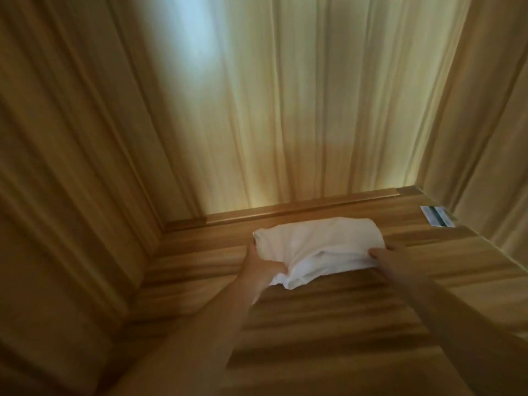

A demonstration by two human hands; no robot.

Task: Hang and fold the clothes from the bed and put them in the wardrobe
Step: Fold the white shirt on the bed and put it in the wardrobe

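Folded white garment (317, 247): lies flat on a wooden wardrobe shelf (328, 324), near the back panel. Left hand (261, 265) grips its left edge, fingers curled under; right hand (390, 257) pinches the right edge, likely for placing it square. Only other content: small label (436, 215), back right corner.

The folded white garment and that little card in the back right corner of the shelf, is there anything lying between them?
No. In the head view, only bare wooden shelf lies between the folded white garment and the card.
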